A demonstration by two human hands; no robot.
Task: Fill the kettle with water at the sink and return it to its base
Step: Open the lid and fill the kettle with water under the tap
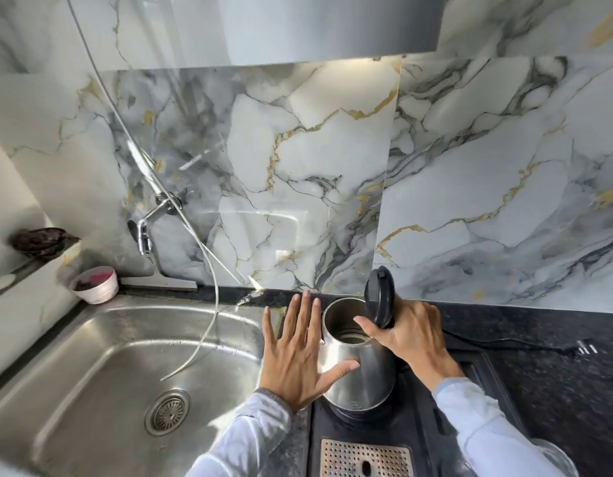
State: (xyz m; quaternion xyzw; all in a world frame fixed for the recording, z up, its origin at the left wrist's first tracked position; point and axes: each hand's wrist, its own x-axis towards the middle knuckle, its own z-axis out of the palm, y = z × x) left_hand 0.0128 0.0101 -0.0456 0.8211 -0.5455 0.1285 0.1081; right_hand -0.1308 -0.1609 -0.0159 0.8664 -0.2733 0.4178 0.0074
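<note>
The kettle (358, 366) handle is being hidden by the gripping right hand (410, 333), while the left hand (294, 359) is being held flat, fingers spread.

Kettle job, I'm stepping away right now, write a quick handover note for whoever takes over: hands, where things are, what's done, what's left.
Right hand: closed around the handle of the kettle.
Left hand: open, fingers spread, thumb against the kettle's side, holding nothing.
Kettle: upright on or just above its base, right of the sink. Lid is flipped open. No water visible inside.
Tap: on the wall behind the sink; no water seen running.
Done: lid opened, handle gripped.
Left: carry the kettle to the sink, fill it, close the lid, set it back on the base.
</note>
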